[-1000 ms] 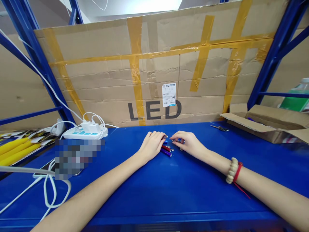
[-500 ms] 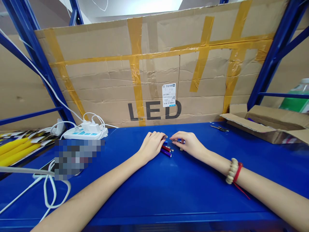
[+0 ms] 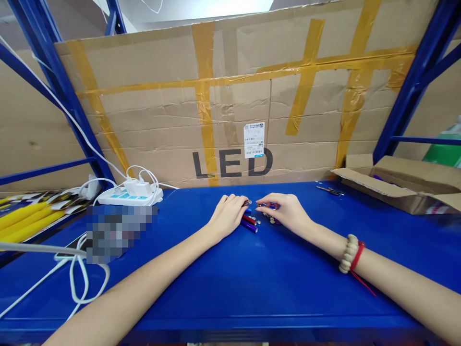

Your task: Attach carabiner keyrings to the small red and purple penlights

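My left hand [image 3: 227, 216] rests on the blue shelf top, its fingers closed round a small dark red metallic tube [image 3: 247, 203] whose open end faces right. Beside its fingertips lie a red tube [image 3: 249, 220], a purple tube [image 3: 249, 226] and part of a blue one [image 3: 248, 211]. Small round silvery discs [image 3: 259, 222] are scattered close by. Just to the right, my right hand [image 3: 290, 210] has thumb and forefinger brought together in a pinch near the tube's end. Whatever is between those fingertips is too small to make out. More coloured tubes [image 3: 274, 206] are partly hidden behind its fingers.
A white power strip [image 3: 126, 196] with plugs and cables [image 3: 81, 283] occupies the left side, near a blurred-out item [image 3: 115, 235]. Keys [image 3: 329, 191] lie at the back right, before an open cardboard box [image 3: 382, 190]. A cardboard sheet [image 3: 162, 129] stands behind.
My right hand has shifted slightly, its thumb and forefinger changing position, and more discs show below it. My left hand keeps its hold on the tube. The camera view has moved a little.
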Tool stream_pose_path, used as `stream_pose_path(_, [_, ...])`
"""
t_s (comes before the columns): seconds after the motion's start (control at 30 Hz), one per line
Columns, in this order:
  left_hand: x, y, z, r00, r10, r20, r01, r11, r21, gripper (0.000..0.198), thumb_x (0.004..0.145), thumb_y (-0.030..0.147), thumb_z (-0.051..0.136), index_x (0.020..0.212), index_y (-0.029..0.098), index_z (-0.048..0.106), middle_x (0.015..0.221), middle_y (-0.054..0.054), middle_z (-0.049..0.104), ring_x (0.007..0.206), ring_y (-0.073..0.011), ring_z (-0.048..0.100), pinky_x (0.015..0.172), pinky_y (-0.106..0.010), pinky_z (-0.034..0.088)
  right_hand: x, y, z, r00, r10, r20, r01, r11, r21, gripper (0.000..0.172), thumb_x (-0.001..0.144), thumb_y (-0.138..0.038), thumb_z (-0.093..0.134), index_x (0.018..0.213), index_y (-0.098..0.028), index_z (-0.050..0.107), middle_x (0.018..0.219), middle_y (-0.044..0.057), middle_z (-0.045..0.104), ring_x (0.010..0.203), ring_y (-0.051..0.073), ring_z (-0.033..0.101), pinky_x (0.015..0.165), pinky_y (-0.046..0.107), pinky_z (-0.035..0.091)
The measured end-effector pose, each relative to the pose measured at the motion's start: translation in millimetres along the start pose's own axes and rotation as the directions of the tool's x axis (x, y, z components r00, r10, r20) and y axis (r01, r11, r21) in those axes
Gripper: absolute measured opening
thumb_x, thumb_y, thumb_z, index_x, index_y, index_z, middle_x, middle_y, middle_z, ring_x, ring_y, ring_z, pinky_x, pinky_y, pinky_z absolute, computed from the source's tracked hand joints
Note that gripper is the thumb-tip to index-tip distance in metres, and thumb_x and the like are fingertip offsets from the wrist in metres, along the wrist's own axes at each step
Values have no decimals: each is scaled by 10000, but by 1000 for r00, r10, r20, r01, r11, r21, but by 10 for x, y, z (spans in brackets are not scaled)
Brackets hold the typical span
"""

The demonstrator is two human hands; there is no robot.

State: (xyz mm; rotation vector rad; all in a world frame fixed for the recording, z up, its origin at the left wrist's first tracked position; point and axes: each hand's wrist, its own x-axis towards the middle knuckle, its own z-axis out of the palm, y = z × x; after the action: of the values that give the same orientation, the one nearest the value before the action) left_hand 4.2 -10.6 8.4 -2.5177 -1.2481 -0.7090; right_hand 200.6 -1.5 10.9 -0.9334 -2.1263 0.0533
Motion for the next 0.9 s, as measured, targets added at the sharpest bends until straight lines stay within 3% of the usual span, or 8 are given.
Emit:
stream_pose_path(0.13, [0,-2,14,1000,-6,-4,6,1000,4,208,940,266,334,1030,194,507,1011,-28,637,911,-172,528,787,-323,362,-4,2,2,1000,6,0,-6,999,-36,192,800,-379,589,843,-224,695,826,29,705,687,161,633,602,269,471])
stream_pose_path(0.33, [-12,4,8,1000,-1,-9,1,1000,9,235,948,270,311,1065,187,498,1041,-28,638,915,-169,538,802,-323,365,-4,-15,12,1000,-27,-16,26,999,-29,181,845,-281,526,921,-220,678,931,39,688,819,174,642,701,287,496])
stream_pose_path(0.43, [-21,3,1,999,-1,-32,1,1000,2,232,948,249,311,1082,192,491,1050,-26,639,925,-169,541,799,-324,368,-7,-17,19,999,-3,-43,2,1000,-29,182,845,-276,530,948,-227,671,942,37,686,795,168,642,680,283,501])
stream_pose_path(0.6, [-16,2,-9,999,-10,-36,9,1000,-13,202,938,230,337,1024,198,517,1013,-22,646,897,-166,552,776,-322,378,-6,-25,21,999,32,-29,-33,999,-21,119,806,-285,591,861,-228,680,828,6,704,681,143,632,610,258,485])
stream_pose_path(0.9, [-12,-4,2,999,-18,-36,17,999,-37,191,935,233,358,1030,191,519,1014,-15,644,900,-160,552,781,-319,373,-18,-91,22,1000,23,-16,-23,999,-29,67,777,-291,633,761,-236,668,801,-21,702,713,129,639,618,229,461])
